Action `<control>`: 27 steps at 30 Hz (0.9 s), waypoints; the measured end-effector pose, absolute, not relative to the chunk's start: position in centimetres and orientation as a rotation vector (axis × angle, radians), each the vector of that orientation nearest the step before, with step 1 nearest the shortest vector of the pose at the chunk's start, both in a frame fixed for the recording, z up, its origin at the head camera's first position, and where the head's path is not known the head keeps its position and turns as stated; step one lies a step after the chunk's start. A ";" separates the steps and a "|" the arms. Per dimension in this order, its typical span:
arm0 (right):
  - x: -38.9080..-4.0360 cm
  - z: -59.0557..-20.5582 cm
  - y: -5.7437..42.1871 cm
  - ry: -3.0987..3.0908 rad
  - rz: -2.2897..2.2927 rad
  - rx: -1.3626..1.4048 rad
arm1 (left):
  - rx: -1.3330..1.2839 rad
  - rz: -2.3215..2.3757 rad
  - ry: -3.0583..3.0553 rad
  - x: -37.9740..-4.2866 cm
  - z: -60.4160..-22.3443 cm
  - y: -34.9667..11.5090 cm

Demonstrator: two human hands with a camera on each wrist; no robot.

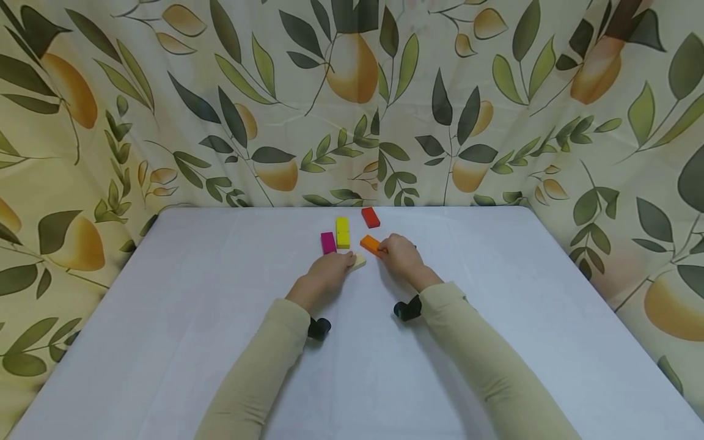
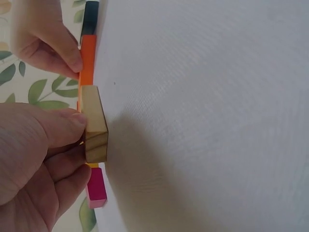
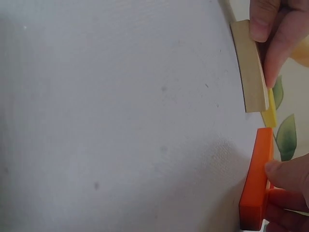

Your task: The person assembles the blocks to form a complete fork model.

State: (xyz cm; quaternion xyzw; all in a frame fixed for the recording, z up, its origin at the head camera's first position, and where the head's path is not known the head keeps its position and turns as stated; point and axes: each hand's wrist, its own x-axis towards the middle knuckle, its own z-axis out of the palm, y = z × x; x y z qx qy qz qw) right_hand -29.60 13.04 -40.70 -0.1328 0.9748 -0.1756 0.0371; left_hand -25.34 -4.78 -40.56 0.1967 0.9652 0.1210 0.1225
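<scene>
My left hand (image 1: 330,271) pinches a plain wooden block (image 2: 95,116) between thumb and fingers, close over the white tabletop. To its right, my right hand (image 1: 404,255) grips an orange block (image 3: 256,179) by its sides, thumb on the near face. The two blocks slant toward each other with a small gap between their near ends in the right wrist view. Just beyond my left fingers lies a magenta block (image 1: 327,242), with a yellow block (image 1: 343,232) beside it. A red block (image 1: 371,217) lies farther back.
A dark green block (image 2: 90,18) shows past the orange one in the left wrist view, mostly hidden by my right hand in the head view. The white table (image 1: 220,293) ends at a leaf-and-fruit patterned cloth (image 1: 352,122). Black wrist cameras (image 1: 408,309) hang under both sleeves.
</scene>
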 end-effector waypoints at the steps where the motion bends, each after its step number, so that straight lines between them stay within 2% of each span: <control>1: -29.6 -40.7 13.0 2.988 -0.539 -0.402 | 0.567 0.357 2.812 -25.3 -40.6 -4.8; 27: -28.6 -41.1 12.8 3.047 -0.509 -0.469 | 0.602 0.292 2.846 -25.0 -40.9 -4.9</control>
